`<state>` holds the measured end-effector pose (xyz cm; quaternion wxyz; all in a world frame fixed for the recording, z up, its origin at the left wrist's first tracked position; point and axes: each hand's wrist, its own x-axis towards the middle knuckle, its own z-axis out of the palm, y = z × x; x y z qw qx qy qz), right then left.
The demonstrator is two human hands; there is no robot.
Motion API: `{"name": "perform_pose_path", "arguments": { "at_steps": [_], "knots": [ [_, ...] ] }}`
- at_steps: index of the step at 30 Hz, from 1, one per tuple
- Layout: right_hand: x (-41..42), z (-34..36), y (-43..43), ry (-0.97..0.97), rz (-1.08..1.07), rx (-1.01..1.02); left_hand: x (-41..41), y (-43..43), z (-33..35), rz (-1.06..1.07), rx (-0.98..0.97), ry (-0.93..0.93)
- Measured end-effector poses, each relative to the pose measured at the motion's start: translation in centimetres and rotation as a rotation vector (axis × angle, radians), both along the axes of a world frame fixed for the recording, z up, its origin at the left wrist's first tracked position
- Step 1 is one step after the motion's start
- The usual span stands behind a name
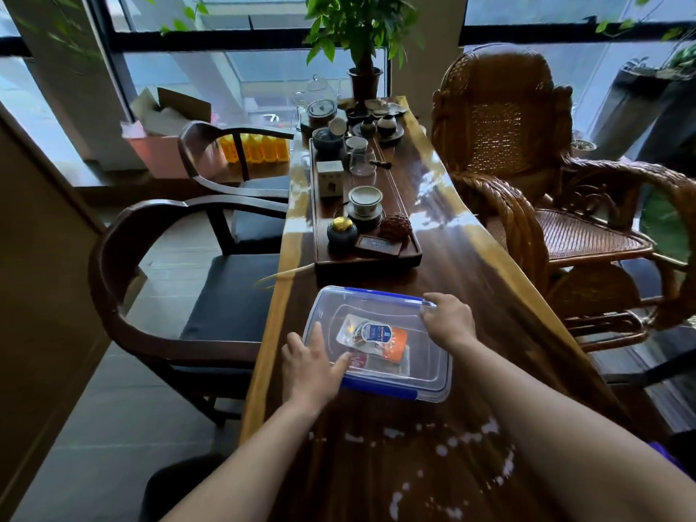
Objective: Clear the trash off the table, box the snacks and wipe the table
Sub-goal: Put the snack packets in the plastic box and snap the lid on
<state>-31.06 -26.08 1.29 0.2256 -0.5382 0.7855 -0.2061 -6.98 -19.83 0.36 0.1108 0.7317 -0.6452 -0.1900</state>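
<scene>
Judging the step: I took it for pressing the lid onto the clear box; snack packets lay inside, so boxing looked almost finished and wiping not yet begun.
Box position: on the desk, straight ahead of me, just short of the tea tray.
Long axis: roughly across the desk, left to right, slightly skewed; blue clip strips ran along its far and near edges.
Left hand: flat, fingers spread, pressing the near left corner, holding nothing.
Right hand: fingers bent over the far right corner, thumb along the far edge, gripping the lid there.
Nearer hand: both touched the lid at opposite corners; I judged the near clip closer to the left.
Near desk: pale patches; reflection or spill, I could not tell.
</scene>
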Motion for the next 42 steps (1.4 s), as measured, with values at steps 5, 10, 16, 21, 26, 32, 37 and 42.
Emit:
{"name": "perform_pose_path", "arguments": {
  "at_steps": [5,10,16,21,26,32,37,42],
  "knots": [
    [-0.4,-1.3,-1.2,-0.045,0.066,0.073,-0.6,-0.1,-1.3,-0.040,0.006,-0.068],
    [-0.6,-2.7,-0.9,-0.044,0.107,0.102,-0.3,0.1,-2.2,-0.082,-0.002,-0.135],
    [-0.3,-2.3,2.4,0.229,0.335,-0.019,0.5,-0.3,-2.7,-0.252,-0.117,-0.308],
    [0.1,-3.0,6.9,0.299,0.591,-0.081,0.7,-0.8,-2.6,-0.529,-0.133,-0.302],
    [-0.4,-3.5,6.9,0.362,0.639,-0.065,0.5,-1.2,-2.0,-0.532,-0.100,-0.322],
    [-1.1,-3.1,4.4,0.394,0.693,0.011,-0.9,-2.4,-1.6,-0.500,-0.059,-0.358],
    [-1.8,-2.9,1.8,0.456,0.751,0.061,-2.0,-4.1,-1.6,-0.474,-0.024,-0.379],
    [-2.1,-2.5,-0.8,0.466,0.764,0.103,-3.0,-6.5,-1.6,-0.442,0.007,-0.360]
  ]
}}
